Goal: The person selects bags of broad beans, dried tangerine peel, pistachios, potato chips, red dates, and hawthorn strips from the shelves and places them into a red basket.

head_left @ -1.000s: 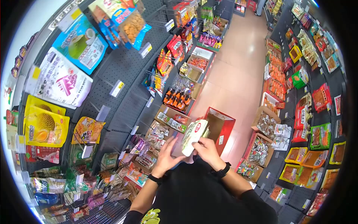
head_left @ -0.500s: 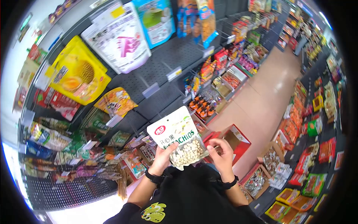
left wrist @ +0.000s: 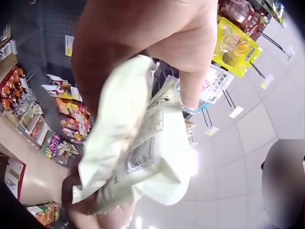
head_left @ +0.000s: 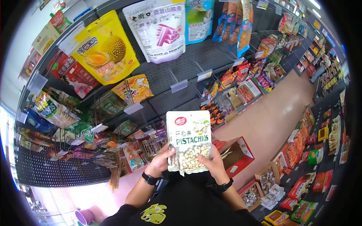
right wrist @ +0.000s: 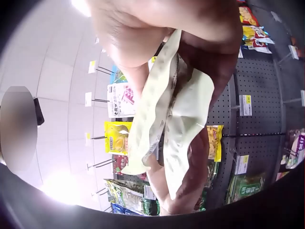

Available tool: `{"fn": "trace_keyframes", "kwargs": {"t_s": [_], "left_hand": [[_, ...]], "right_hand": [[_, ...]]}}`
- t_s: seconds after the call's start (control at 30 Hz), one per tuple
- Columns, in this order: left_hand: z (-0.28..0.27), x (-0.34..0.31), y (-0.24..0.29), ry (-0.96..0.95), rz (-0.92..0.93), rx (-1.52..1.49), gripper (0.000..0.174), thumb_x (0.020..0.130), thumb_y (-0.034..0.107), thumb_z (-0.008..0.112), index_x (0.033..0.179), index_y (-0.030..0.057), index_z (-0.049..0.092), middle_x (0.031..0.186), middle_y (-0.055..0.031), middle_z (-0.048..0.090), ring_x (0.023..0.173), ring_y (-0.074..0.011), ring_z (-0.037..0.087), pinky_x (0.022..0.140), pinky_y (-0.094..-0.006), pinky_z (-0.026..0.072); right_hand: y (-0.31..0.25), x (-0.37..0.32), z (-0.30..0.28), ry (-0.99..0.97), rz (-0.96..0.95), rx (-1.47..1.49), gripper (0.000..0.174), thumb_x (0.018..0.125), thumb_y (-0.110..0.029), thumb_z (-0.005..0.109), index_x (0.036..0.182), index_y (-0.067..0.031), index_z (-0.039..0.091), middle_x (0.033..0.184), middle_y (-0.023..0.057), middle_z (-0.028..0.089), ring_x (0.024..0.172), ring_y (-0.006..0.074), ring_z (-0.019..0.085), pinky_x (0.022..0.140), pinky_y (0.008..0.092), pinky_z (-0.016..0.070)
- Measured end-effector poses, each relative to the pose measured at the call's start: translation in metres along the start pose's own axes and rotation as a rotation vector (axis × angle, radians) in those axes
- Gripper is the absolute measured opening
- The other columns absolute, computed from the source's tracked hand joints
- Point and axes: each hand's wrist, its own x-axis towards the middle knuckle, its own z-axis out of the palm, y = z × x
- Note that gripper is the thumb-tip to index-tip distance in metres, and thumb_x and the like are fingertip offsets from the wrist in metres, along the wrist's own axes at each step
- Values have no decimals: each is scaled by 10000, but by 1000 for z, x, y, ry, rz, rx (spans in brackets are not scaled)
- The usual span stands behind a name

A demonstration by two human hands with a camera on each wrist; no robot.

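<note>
Upright in front of the chest is a white pouch of pistachios (head_left: 191, 141) with green lettering, a red oval logo and a see-through lower half. My left hand (head_left: 162, 160) grips its left edge, thumb on the front. On the other side my right hand (head_left: 214, 165) holds the lower right, thumb over the clear part. A second pale pouch (left wrist: 114, 119) lies against the first one, as both wrist views show from the edge; in the head view only a strip of it shows at the left.
A grey pegboard shelf (head_left: 162, 81) on the left carries hanging snack bags, among them a yellow durian pouch (head_left: 107, 51) and a white-purple pouch (head_left: 156, 30). Behind my right hand stands a red carton (head_left: 241, 158) on the aisle floor (head_left: 279, 101). Boxes of wrapped snacks line the right side.
The pistachio pouches went from tilted edge-on to facing the head camera and upright. My right hand, apart from the front at half a second ago, now grips the right side. The view turned left toward the shelf.
</note>
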Motion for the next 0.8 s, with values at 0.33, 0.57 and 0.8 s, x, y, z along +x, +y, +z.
{"fn": "trace_keyframes", "kwargs": {"t_s": [0.33,0.57,0.8], "left_hand": [[16,-8,-6,326,74,185,485,982,74,624,1429,34,438,1346,-113,595,1205,-211,607,1012,-370,513],[9,-10,-3,382,106,191,480,985,107,619,1420,-6,448,1325,-136,613,1174,-220,633,1002,-358,521],[21,-4,-22,361,65,308,494,961,138,687,1384,-15,483,1282,-120,638,1148,-194,636,986,-344,518]], "right_hand": [[-4,3,-17,240,-42,22,530,891,-55,737,1351,17,484,1219,94,637,1063,150,630,923,302,517],[-15,-3,-41,329,-69,-22,500,872,-36,748,1310,27,514,1198,99,653,1059,159,637,938,310,514],[-12,-10,-50,181,19,61,553,859,-44,768,1342,20,507,1211,95,652,1089,158,634,948,313,513]]}}
